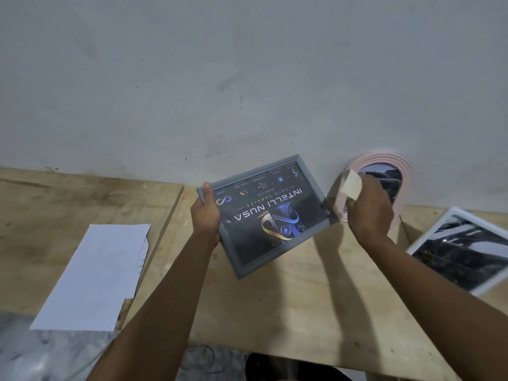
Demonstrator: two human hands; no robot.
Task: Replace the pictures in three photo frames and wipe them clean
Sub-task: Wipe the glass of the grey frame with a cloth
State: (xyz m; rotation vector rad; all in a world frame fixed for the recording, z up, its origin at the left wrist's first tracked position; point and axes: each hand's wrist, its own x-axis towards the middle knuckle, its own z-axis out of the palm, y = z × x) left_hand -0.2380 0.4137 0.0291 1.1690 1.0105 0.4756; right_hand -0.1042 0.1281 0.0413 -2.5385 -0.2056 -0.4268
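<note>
The left hand (204, 215) is gripping the grey frame (264, 215) by its left edge; the right hand (368, 210) is pinching a cloth (350, 185) just beside its right edge.

Both arms extended, left grip (204, 215) and right grip (368, 207) clenched.

At centre a rectangular frame (264, 215) is held over the bench (302, 298) by the left hand (206, 213); right of it a cloth (351, 185) is held before a round frame (384, 158) leaned on the wall (247, 78). A third frame (461, 248) is laid far right, papers (93, 279) lower left
</note>
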